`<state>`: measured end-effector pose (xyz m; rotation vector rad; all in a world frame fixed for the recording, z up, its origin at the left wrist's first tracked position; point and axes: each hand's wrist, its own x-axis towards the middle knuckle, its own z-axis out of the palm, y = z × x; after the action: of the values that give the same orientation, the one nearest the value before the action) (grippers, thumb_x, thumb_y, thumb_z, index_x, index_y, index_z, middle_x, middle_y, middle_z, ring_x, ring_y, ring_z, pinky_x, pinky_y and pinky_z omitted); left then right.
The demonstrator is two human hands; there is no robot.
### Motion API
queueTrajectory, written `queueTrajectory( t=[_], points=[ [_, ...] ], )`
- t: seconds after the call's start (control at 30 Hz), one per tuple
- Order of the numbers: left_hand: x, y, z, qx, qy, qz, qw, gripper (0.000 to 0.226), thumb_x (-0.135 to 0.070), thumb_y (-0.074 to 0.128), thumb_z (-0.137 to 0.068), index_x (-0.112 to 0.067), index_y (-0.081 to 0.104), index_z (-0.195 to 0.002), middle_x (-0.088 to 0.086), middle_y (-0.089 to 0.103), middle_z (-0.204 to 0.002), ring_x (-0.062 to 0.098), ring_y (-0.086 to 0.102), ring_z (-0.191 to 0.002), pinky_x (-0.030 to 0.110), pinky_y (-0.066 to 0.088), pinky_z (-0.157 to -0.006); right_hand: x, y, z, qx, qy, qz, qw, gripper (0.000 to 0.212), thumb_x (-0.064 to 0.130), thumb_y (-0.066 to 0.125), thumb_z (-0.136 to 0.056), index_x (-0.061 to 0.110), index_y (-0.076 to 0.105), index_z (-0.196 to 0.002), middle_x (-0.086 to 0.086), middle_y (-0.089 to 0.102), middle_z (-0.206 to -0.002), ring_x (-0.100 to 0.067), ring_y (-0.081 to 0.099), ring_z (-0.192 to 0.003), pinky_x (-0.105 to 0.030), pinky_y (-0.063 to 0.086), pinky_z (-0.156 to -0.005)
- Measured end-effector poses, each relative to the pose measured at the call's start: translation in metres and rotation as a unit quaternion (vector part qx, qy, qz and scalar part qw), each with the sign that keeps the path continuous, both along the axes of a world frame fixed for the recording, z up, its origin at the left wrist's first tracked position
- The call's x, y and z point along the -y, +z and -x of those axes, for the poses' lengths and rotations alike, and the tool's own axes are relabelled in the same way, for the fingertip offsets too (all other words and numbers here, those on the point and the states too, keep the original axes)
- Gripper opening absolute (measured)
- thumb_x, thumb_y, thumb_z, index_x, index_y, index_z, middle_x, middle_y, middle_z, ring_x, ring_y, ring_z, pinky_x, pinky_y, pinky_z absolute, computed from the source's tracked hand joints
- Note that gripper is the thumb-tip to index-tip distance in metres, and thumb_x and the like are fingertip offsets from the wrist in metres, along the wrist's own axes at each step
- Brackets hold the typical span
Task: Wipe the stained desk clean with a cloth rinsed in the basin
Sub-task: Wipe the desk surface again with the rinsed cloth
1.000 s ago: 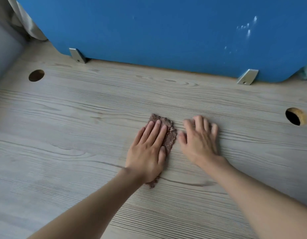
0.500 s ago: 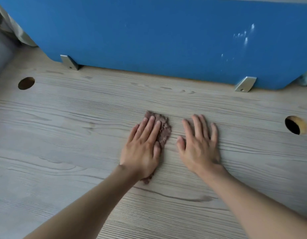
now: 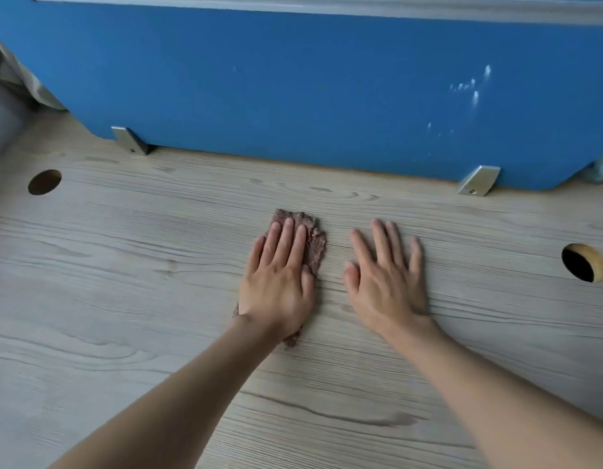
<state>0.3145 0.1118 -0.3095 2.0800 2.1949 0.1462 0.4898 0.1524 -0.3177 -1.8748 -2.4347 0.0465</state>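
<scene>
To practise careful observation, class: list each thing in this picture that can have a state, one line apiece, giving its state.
left hand: flat, fingers straight, pressing the cloth down.
right hand: flat, fingers spread, on bare desk, apart from the cloth.
cloth: lying on the desk, mostly under the left hand.
desk: no plain stain visible.
blue panel: upright, white flecks at right.
left cable hole: open, uncapped.
right cable hole: open, uncapped.

Two flat hands on a pale wood-grain desk [image 3: 124, 299]

The left hand [image 3: 280, 286] presses a brown cloth [image 3: 315, 242] flat with straight fingers; the right hand [image 3: 388, 286] lies just beside it, palm down on bare wood. A blue panel [image 3: 293, 79] stands behind them.
</scene>
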Motion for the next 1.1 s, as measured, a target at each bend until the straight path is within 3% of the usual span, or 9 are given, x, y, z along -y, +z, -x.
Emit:
queueTrajectory(
  t=[0.17,0.4,0.6,0.77,0.93,1.1],
  points=[
    [0.022,0.0,-0.007,0.008,-0.12,0.006,0.993,0.066,-0.038,0.029,-0.095,-0.017,0.026,-0.157,0.004,0.019,-0.165,0.02,0.01,-0.154,0.042,0.014,-0.123,0.0,0.003,0.0,-0.006,-0.001,0.006,1.0,0.062,0.047,0.026,-0.092,0.027,0.046,-0.147,-0.013,0.033,-0.16,-0.029,0.024,-0.15,-0.06,0.013,-0.118],
    [-0.025,0.0,-0.008,0.001,-0.016,0.006,1.0,0.071,-0.041,0.013,-0.092,-0.018,0.013,-0.16,0.003,0.007,-0.166,0.019,0.0,-0.154,0.039,0.002,-0.125,0.001,0.001,0.0,-0.008,0.001,0.0,1.0,0.061,0.046,0.028,-0.092,0.025,0.046,-0.147,-0.013,0.035,-0.159,-0.03,0.025,-0.15,-0.061,0.014,-0.118],
    [-0.021,-0.002,-0.001,-0.001,-0.129,0.011,0.992,0.067,-0.039,0.022,-0.096,-0.017,0.02,-0.159,0.003,0.013,-0.166,0.018,0.005,-0.154,0.039,0.007,-0.124,0.001,0.004,-0.001,-0.008,0.002,0.004,1.0,0.063,0.047,0.028,-0.092,0.025,0.045,-0.148,-0.014,0.034,-0.159,-0.03,0.024,-0.15,-0.061,0.015,-0.118],
    [-0.051,0.003,-0.007,0.003,-0.053,0.019,0.998,0.073,-0.042,0.008,-0.091,-0.018,0.008,-0.16,0.001,0.001,-0.167,0.017,-0.007,-0.154,0.037,-0.002,-0.125,0.001,0.005,-0.001,-0.006,0.005,0.004,1.0,0.063,0.046,0.03,-0.092,0.025,0.045,-0.149,-0.014,0.034,-0.159,-0.031,0.024,-0.15,-0.061,0.015,-0.118],
    [-0.043,0.001,-0.006,0.0,-0.151,0.019,0.988,0.067,-0.04,0.018,-0.096,-0.016,0.017,-0.159,0.001,0.009,-0.166,0.017,0.0,-0.154,0.038,0.004,-0.123,0.002,0.006,0.0,-0.009,0.005,0.007,1.0,0.061,0.045,0.032,-0.092,0.024,0.047,-0.148,-0.014,0.034,-0.159,-0.03,0.024,-0.15,-0.061,0.015,-0.118],
    [-0.084,0.004,-0.004,-0.005,-0.069,0.021,0.997,0.077,-0.044,0.004,-0.087,-0.019,0.006,-0.16,0.0,0.0,-0.167,0.017,-0.006,-0.154,0.036,-0.004,-0.124,0.002,0.005,0.0,-0.013,0.004,0.003,1.0,0.06,0.045,0.033,-0.092,0.024,0.047,-0.147,-0.013,0.035,-0.159,-0.031,0.025,-0.15,-0.062,0.018,-0.117]
  ],
)
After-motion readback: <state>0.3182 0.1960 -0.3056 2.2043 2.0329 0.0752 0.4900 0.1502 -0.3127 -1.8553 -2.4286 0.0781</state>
